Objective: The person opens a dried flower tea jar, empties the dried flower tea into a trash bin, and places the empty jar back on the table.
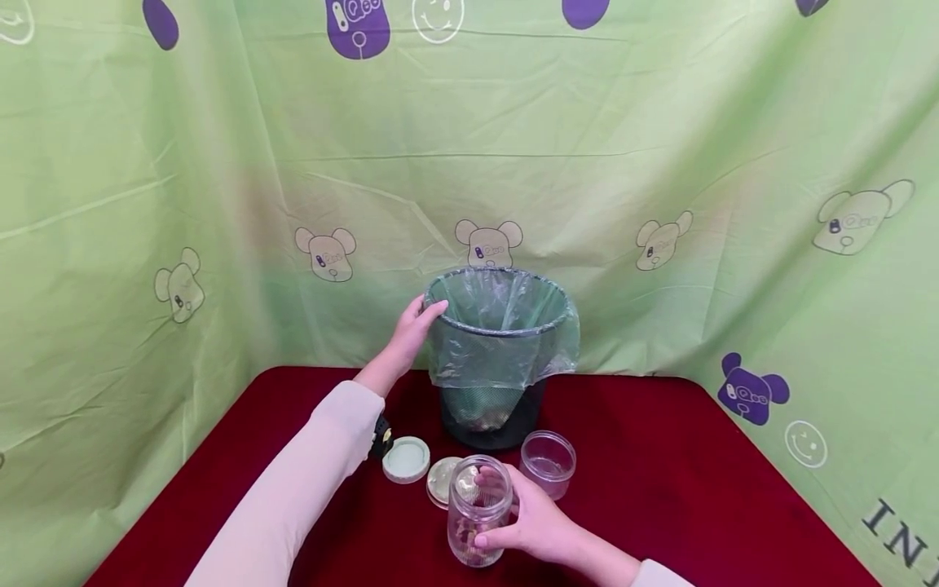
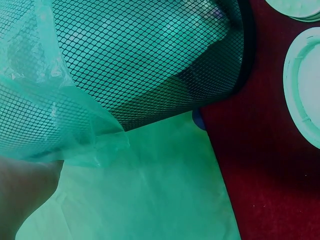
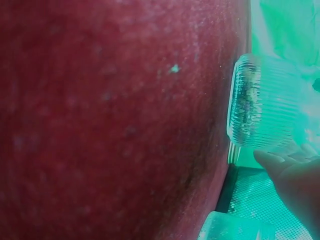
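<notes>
At the back of the table stands a black mesh trash bin [image 1: 506, 424], lined with a translucent plastic bag [image 1: 484, 359] folded over its rim. My left hand [image 1: 411, 330] grips the rim on the left side, thumb on top; in the left wrist view only part of that hand [image 2: 27, 192] shows below the bag. Near the front, my right hand [image 1: 539, 518] holds a clear ribbed jar [image 1: 469, 534], upright and without a lid, thumb in front and fingers behind. The jar's ribbed side [image 3: 260, 102] also shows in the right wrist view, close to the table.
Right of centre sits a shorter clear open container [image 1: 548, 465]. A whitish round lid [image 1: 406, 460] lies left of the jar, and a second round lid [image 1: 440, 481] is partly behind it. Green printed cloth [image 1: 499, 179] hangs around the dark red table [image 1: 660, 489].
</notes>
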Demonstrator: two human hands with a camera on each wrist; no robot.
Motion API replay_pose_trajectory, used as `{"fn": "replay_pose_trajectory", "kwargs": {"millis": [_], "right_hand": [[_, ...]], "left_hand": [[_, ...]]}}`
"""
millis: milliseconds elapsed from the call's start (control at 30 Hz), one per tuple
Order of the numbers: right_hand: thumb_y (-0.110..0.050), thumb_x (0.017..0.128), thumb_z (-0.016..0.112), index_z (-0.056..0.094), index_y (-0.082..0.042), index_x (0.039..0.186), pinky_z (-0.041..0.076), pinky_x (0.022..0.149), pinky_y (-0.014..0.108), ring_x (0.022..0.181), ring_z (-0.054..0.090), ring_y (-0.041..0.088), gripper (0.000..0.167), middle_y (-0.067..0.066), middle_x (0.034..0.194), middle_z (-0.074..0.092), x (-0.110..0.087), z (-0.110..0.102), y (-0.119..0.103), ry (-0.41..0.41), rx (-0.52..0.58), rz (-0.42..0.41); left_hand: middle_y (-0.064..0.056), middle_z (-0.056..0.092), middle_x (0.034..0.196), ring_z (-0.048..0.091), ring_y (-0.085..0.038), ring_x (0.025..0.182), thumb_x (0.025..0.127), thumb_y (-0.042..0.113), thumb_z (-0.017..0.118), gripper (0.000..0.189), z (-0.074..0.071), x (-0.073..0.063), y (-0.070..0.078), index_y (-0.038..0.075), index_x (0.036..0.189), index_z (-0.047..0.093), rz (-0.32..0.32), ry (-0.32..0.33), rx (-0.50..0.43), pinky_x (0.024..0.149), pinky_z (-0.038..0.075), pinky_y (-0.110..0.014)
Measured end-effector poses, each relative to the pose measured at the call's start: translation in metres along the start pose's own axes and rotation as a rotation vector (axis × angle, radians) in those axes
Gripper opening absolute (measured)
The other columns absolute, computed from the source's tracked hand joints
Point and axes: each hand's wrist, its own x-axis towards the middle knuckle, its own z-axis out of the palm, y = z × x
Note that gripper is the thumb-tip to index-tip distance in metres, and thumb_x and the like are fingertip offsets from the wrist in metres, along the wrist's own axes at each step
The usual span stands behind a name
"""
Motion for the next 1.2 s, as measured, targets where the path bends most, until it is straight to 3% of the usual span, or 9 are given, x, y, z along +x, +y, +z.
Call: {"fn": "replay_pose_trajectory", "kwargs": {"millis": [267,533,833,1200], "right_hand": [[-0.012,0.072,0.086,0.044,0.003,0.135,0.048,0.092,0.030,0.117,0.054,0.037,0.076,0.023,0.127,0.055,-0.003,-0.006,-0.011,0.072,-0.069,0.018],[-0.012,0.072,0.085,0.048,0.004,0.132,0.050,0.087,0.027,0.109,0.060,0.035,0.073,0.022,0.124,0.059,-0.003,-0.026,-0.036,0.155,-0.128,0.013],[-0.013,0.073,0.085,0.052,0.002,0.130,0.052,0.084,0.030,0.103,0.064,0.018,0.068,0.017,0.120,0.063,-0.004,-0.059,-0.084,0.299,-0.243,0.032],[-0.021,0.078,0.083,0.052,-0.002,0.133,0.051,0.083,0.028,0.102,0.064,0.019,0.066,0.011,0.121,0.063,0.001,-0.109,-0.136,0.403,-0.462,0.068]], "left_hand": [[-0.015,0.051,0.136,0.046,-0.024,0.123,0.095,0.030,0.059,0.055,0.001,0.004,-0.005,0.002,0.141,0.045,0.004,0.019,-0.003,0.107,0.033,-0.037],[-0.016,0.053,0.133,0.049,-0.025,0.120,0.096,0.029,0.059,0.053,0.000,0.005,-0.006,0.002,0.140,0.046,0.000,0.020,-0.009,0.106,0.035,-0.037],[-0.016,0.056,0.129,0.051,-0.024,0.114,0.096,0.027,0.058,0.051,0.004,0.005,-0.004,0.001,0.138,0.048,-0.002,0.020,-0.012,0.103,0.038,-0.036],[-0.017,0.054,0.132,0.050,-0.027,0.119,0.095,0.028,0.058,0.053,0.003,0.003,-0.003,0.002,0.139,0.046,0.001,0.020,-0.005,0.106,0.035,-0.038]]}}
